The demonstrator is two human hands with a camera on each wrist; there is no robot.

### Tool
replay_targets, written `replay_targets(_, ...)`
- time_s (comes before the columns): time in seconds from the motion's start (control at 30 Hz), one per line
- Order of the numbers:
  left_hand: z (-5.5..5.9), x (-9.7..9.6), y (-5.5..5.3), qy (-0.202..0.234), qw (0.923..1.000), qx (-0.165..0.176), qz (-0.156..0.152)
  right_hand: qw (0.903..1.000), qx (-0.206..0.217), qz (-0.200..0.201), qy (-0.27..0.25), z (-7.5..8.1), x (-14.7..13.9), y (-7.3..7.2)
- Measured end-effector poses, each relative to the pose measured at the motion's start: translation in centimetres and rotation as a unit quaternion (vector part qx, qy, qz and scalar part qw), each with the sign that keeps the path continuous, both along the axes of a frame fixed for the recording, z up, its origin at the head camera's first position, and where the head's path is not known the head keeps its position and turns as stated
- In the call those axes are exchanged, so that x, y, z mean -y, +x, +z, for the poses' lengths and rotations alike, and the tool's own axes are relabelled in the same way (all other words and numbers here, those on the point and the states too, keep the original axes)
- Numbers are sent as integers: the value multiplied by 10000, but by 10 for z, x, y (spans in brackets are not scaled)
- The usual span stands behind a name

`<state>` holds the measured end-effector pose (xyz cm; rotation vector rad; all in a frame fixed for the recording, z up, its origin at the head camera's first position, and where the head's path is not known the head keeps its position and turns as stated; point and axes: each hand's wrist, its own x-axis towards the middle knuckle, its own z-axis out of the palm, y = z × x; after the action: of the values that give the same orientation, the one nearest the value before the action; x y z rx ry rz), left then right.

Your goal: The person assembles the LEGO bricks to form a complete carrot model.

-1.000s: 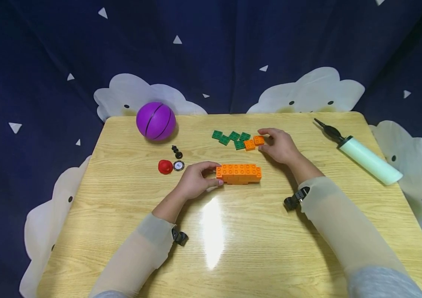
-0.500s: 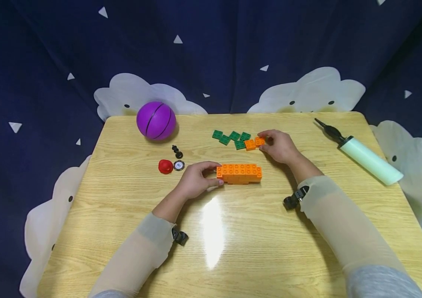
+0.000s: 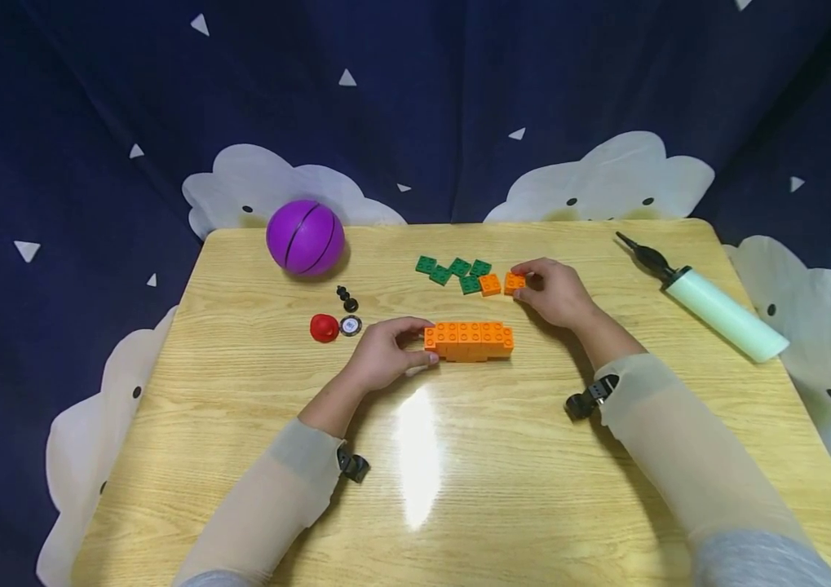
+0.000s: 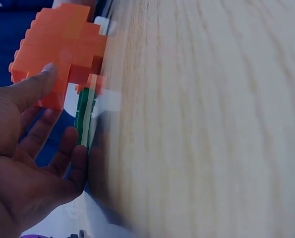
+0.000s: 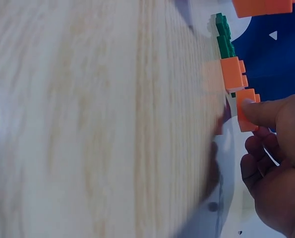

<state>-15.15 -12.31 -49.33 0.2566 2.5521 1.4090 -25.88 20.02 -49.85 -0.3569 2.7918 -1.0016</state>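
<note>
Dark blue curtain [image 3: 415, 98], white clouds and triangles, hung behind pale wood-grain counter [image 3: 532, 489]. Step judged: brick being picked up for building. Next move, as judged: brick to be carried to assembly, studs aligned, pressed on, assembly kept steady.

Orange assembly [image 3: 468, 342] seen mid-counter: long, stud-topped, stepped, overhanging narrower base; one end held between thumb and fingers of left grip [image 3: 382, 355]. Small orange brick [image 3: 514, 283] pinched by right grip [image 3: 558, 293], just beside second orange brick [image 3: 489, 284]; whether lifted, cannot be told. Green bricks [image 3: 470, 284] scattered nearby.

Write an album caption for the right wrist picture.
A right hand pinches an orange brick, green bricks farther along the table.
</note>
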Motion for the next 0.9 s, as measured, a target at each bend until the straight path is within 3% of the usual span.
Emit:
replay_targets(0.43, 1, -1, 0, -38, 10000, -5, 19, 9998, -56, 49, -159, 15, -2, 16)
replay_targets(0.9, 1, -1, 0, -34, 10000, -29, 4, 9978, -470, 292, -372, 27, 0, 33)
